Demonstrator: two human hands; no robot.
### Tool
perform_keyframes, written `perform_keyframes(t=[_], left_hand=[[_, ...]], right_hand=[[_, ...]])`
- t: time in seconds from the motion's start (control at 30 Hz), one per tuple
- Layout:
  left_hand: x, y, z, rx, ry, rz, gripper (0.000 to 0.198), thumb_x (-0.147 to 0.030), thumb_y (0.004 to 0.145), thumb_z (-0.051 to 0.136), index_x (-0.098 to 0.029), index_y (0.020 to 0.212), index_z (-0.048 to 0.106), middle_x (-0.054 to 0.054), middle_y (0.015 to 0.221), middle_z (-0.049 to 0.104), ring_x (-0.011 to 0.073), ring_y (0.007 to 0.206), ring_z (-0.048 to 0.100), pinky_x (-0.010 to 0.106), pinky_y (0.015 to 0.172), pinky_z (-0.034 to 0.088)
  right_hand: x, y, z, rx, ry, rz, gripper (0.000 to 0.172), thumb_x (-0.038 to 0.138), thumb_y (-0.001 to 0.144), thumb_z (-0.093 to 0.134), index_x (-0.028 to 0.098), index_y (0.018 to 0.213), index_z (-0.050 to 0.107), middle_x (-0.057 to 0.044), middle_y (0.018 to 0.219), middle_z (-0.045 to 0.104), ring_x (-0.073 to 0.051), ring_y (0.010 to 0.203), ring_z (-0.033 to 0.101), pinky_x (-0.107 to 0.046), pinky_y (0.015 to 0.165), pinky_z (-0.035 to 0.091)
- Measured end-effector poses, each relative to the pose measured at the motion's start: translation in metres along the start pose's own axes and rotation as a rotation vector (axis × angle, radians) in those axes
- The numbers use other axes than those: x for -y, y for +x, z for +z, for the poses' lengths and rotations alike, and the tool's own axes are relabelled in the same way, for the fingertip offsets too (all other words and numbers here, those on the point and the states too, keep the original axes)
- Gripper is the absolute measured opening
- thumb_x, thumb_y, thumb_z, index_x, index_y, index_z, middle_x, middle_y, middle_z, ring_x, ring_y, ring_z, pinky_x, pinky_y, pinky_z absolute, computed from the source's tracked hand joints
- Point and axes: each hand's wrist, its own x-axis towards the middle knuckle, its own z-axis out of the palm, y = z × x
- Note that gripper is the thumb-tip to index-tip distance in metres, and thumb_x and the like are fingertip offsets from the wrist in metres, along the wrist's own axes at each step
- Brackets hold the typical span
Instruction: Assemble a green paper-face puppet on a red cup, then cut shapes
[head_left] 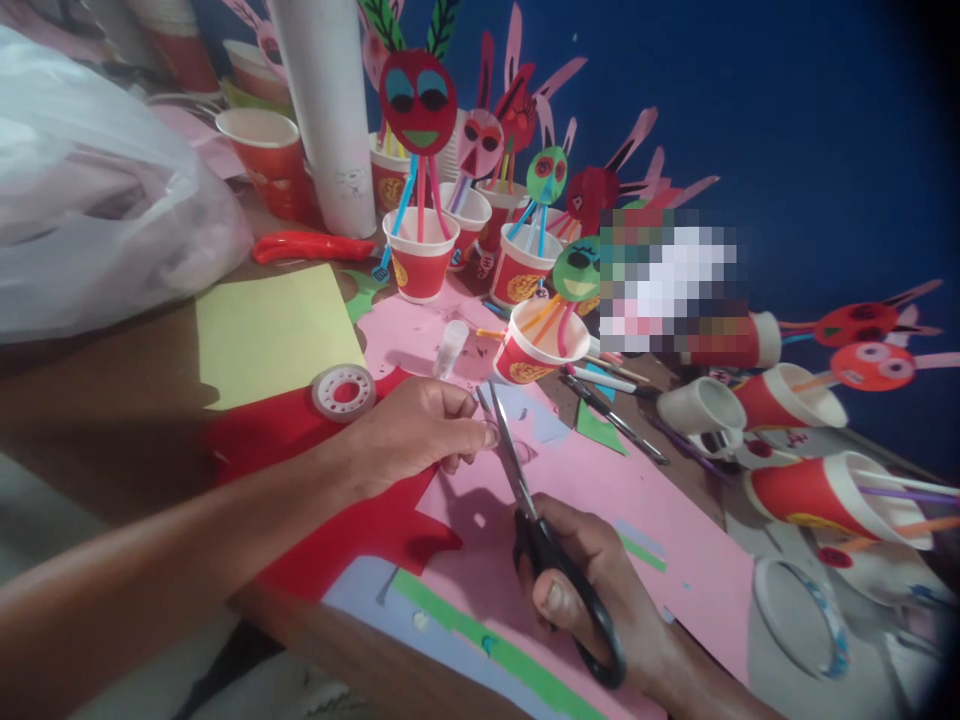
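My right hand [592, 590] grips a pair of scissors [521, 480] by the black handles, its blades slightly apart and pointing up and away. Close to the blade tips, my left hand [431, 425] is closed in a pinch. Whatever sits between its thumb and fingers is too small to make out. Beneath both hands lies pink paper [600, 485] with drawn lines and small scraps on it. Red paper [322, 530] with a cut, jagged edge spreads under my left forearm.
Red-and-white paper cups [421, 265] with paper faces on straws line the back and right. A plastic bag [105, 190], yellow paper [277, 335], a tape roll [343, 392], a red cutter [311, 246], pens [619, 420] and a white mug [701, 408] lie around.
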Motion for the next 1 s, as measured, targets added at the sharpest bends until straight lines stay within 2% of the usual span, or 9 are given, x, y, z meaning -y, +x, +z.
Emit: perform_keyframes(t=[0.57,0.77,1.0], left_hand=[[0.0050,-0.0012,0.0019,0.050,-0.046,0.028,0.019,-0.031,0.070,0.065,-0.014,0.063,0.061,-0.003,0.053,0.056,0.0076,0.048,0.051,0.020,0.048,0.037],[0.0040,-0.0003,0.0027,-0.002,-0.098,0.016,0.017,-0.026,0.067,0.065,-0.015,0.056,0.059,-0.003,0.050,0.057,0.0076,0.047,0.050,0.020,0.049,0.040],[0.0003,-0.0006,0.0014,0.001,-0.051,-0.010,0.011,-0.022,0.062,0.064,-0.015,0.055,0.058,-0.004,0.049,0.055,0.0080,0.049,0.050,0.020,0.050,0.041]], right_hand=[[-0.0032,-0.0011,0.0008,-0.031,0.043,0.005,0.044,0.060,0.073,0.062,0.018,0.082,0.050,0.006,0.062,0.036,-0.007,0.048,0.036,-0.020,0.042,0.026],[-0.0021,0.0001,0.0010,-0.017,0.022,0.015,0.044,0.059,0.073,0.061,0.018,0.081,0.050,0.006,0.062,0.036,-0.008,0.049,0.035,-0.021,0.043,0.026],[0.0015,0.0009,0.0004,0.016,-0.012,0.016,0.046,0.061,0.072,0.060,0.017,0.081,0.050,0.006,0.061,0.036,-0.008,0.051,0.033,-0.021,0.045,0.025]])
